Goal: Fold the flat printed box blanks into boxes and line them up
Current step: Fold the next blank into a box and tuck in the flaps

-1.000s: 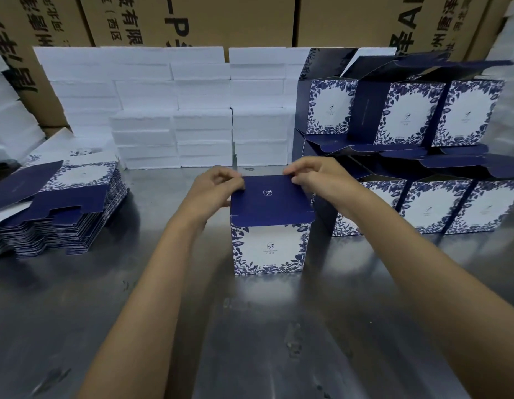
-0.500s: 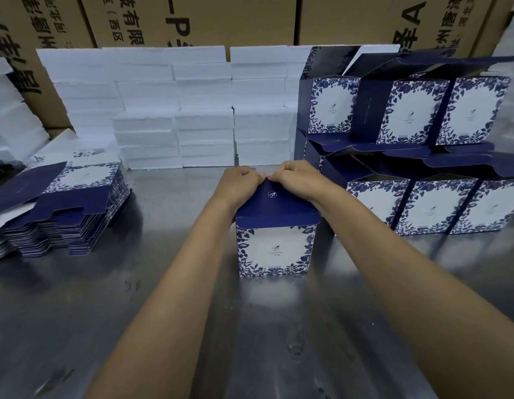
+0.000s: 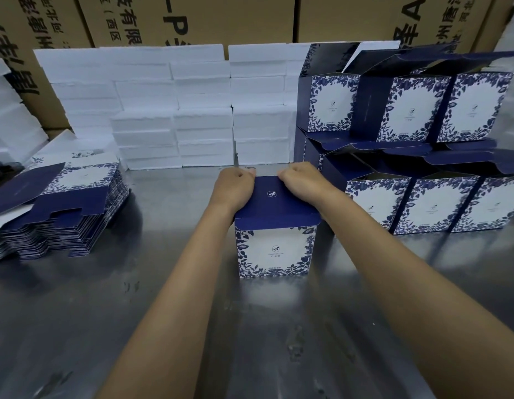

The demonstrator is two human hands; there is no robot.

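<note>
At frame centre, upright on the steel table [image 3: 77, 306]: a folded box [image 3: 274, 249], white front panel with blue leaf border toward the camera, navy lid flap [image 3: 274, 201] lying down across the top. Left hand [image 3: 234, 189] at the lid's far left corner, right hand [image 3: 300, 182] at its far right corner, both with fingers curled over the far edge and knuckles up, bearing down on the flap; fingertips hidden behind the box, so whether pinching the edge or only pressing on it cannot be told. Both forearms running in from the bottom of the frame, one along either side of the box. Just right of the box, in the right half of the frame, a bottom row of finished boxes [image 3: 431, 207] side by side with lids open, and a second row of finished boxes [image 3: 408, 110] stacked on top of it, flaps likewise raised. At the left edge, well apart from the box, a thick stack of flat blanks [image 3: 57, 211], navy and patterned faces up, topmost sheets slightly askew. Behind, across the upper middle, stacked white foam blocks [image 3: 175, 110] on the table's far side. Along the top of the frame, brown cartons [image 3: 221, 18] with large dark printed characters.
</note>
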